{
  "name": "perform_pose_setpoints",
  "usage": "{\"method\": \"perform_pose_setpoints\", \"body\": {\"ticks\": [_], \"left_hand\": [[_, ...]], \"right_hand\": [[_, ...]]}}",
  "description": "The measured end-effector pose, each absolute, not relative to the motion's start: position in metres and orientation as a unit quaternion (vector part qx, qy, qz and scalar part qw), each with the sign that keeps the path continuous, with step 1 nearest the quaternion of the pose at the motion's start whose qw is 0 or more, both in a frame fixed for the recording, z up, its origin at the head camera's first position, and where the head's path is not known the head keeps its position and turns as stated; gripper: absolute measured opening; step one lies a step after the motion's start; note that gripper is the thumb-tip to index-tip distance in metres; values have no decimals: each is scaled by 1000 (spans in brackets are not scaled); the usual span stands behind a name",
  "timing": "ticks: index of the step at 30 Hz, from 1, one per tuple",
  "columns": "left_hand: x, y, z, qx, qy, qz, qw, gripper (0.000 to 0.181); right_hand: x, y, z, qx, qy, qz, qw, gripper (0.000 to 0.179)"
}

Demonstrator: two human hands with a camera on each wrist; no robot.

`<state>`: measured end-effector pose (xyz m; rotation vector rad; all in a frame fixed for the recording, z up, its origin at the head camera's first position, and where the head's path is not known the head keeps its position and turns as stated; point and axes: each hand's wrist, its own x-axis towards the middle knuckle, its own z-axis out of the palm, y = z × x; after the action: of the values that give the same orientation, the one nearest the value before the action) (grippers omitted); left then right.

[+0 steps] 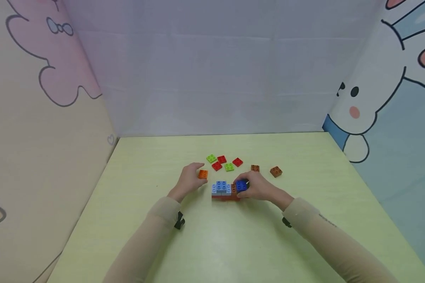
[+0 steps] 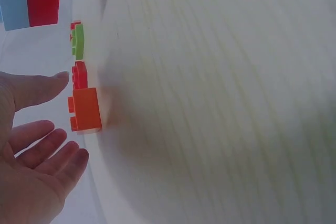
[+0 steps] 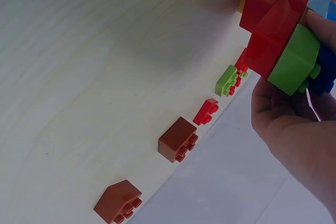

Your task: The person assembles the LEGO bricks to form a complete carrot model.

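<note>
My right hand [image 1: 257, 186] grips a dark blue brick [image 1: 241, 185] at the right end of a built block of bricks. Light blue bricks [image 1: 221, 185] and a brown brick [image 1: 233, 189] form its upper part. Red bricks [image 3: 278, 30] lie along the bottom, while a green brick [image 3: 295, 61] sits below the dark blue one. The left hand [image 1: 189, 180] is held around an orange brick [image 1: 203, 174], thumb and fingers spread apart. In the left wrist view, that orange brick [image 2: 87, 109] stands on the table beyond the fingertips.
Behind the block lie loose red bricks [image 1: 237, 162] and green bricks [image 1: 229, 167] on the pale table [image 1: 212, 243]. Two brown bricks, one near my right hand [image 1: 255, 168] and another [image 1: 276, 171] farther right, stand apart. A pale curtain [image 1: 212, 78] closes off the back.
</note>
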<state>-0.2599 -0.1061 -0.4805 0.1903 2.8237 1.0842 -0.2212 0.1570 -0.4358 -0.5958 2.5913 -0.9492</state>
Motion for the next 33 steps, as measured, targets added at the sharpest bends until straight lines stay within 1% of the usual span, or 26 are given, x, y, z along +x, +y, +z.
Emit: {"method": "perform_pose_setpoints", "body": {"ticks": [5,11,22,26,33], "left_hand": [[-262,-105,-484,67,935,343,70,65],[-263,-106,-488,66,936,339,74,62],[-264,-103,-485,73,937,337,61,63],[-265,-103,-485,73,935,341,65,63],[-264,-107,-491,85,935,337,75,52]], "right_hand": [[-222,155,-438,-200,907,-332,164,37],[-223,155,-439,-198,908,-328,167,37],[-223,157,-437,-189,912,-323,167,36],[-223,157,-437,-195,911,-323,167,37],[-223,157,-438,-198,908,-329,167,36]]}}
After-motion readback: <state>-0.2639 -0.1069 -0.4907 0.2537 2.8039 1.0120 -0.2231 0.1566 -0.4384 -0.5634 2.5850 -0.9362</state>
